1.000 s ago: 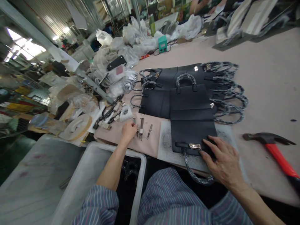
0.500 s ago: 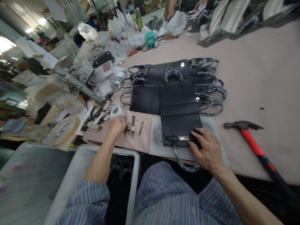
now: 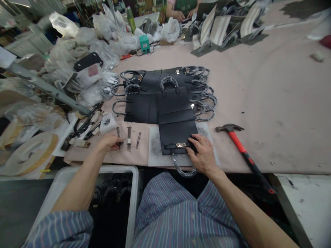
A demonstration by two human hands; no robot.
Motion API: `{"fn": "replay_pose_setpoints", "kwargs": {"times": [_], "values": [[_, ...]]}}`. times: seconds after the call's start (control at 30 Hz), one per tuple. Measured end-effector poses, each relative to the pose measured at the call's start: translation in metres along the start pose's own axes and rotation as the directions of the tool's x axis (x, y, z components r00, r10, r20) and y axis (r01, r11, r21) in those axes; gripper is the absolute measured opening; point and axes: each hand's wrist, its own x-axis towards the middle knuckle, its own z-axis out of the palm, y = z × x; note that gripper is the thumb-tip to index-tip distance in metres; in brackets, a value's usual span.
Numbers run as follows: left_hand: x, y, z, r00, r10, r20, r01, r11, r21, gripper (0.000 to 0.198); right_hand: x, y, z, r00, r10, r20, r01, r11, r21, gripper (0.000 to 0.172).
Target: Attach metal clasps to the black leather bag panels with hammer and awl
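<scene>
A black leather handbag panel (image 3: 176,132) lies opened out, its lower part on a speckled pale board (image 3: 154,146). It has a strap with a shiny metal clasp (image 3: 181,145) and a plastic-wrapped handle (image 3: 184,172) hanging toward me. My right hand (image 3: 203,153) grips the panel's right edge beside the clasp, thumb and fingers on the black leather. At the table's left front, my left hand (image 3: 110,142) is closed in a pinch at small dark parts; what lies between its fingertips is too small to name. Beside it are a slim metal tool (image 3: 129,138) and a thin metal rod (image 3: 138,140).
Several black handbag pieces (image 3: 141,108) lie stacked behind. A red-handled claw hammer (image 3: 239,144) rests at right. Plastic bags (image 3: 90,38) and a tape roll (image 3: 33,155) crowd the left. A grey bin (image 3: 134,193) stands below the table edge. Another person's hands (image 3: 179,15) are at the far side.
The view has swung right. My left hand has drawn its fingers together at the small dark parts. My right hand stays on the panel by the clasp.
</scene>
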Motion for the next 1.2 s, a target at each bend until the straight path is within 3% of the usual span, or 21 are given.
{"fn": "replay_pose_setpoints", "kwargs": {"times": [0.1,0.17,0.23,0.33,0.43,0.53,0.7,0.83,1.03,1.2], "values": [[-0.021,-0.008,-0.005,0.984,0.173,0.032,-0.160,0.954,-0.254,0.022,0.000,-0.001,0.000,1.000,0.002,-0.001,-0.002,1.000,-0.008,0.035],[-0.041,-0.009,0.005,0.940,0.342,-0.009,-0.311,0.843,-0.439,0.029,0.000,-0.001,-0.001,1.000,0.003,-0.003,-0.003,1.000,-0.009,0.035],[-0.064,-0.006,0.027,0.871,0.486,-0.073,-0.431,0.683,-0.590,0.037,0.001,-0.002,-0.001,1.000,0.008,0.004,-0.008,1.000,-0.009,0.036],[-0.092,0.001,0.076,0.791,0.594,-0.145,-0.497,0.487,-0.718,0.040,0.001,-0.001,-0.001,1.000,0.011,0.017,-0.011,1.000,-0.006,0.037],[-0.105,0.004,0.121,0.757,0.635,-0.151,-0.518,0.444,-0.731,0.039,0.001,-0.001,-0.001,1.000,0.012,0.022,-0.012,1.000,0.000,0.038],[-0.107,0.002,0.147,0.706,0.688,-0.168,-0.595,0.446,-0.669,0.032,0.001,-0.002,-0.002,0.999,0.026,0.030,-0.026,1.000,-0.001,0.038],[-0.103,0.002,0.156,0.627,0.753,-0.200,-0.690,0.417,-0.592,0.024,0.003,-0.003,-0.004,0.998,0.031,0.047,-0.030,0.999,-0.020,0.037],[-0.103,0.002,0.159,0.609,0.765,-0.209,-0.703,0.399,-0.589,0.021,0.004,-0.004,-0.004,0.995,0.060,0.077,-0.059,0.998,-0.016,0.040],[-0.104,0.001,0.161,0.605,0.778,-0.169,-0.718,0.442,-0.537,0.023,0.005,-0.005,-0.005,0.996,0.051,0.076,-0.049,0.998,-0.026,0.039],[-0.102,0.000,0.163,0.569,0.810,-0.143,-0.712,0.398,-0.579,0.013,0.005,-0.005,-0.006,0.994,0.059,0.090,-0.057,0.998,-0.025,0.041]]}}
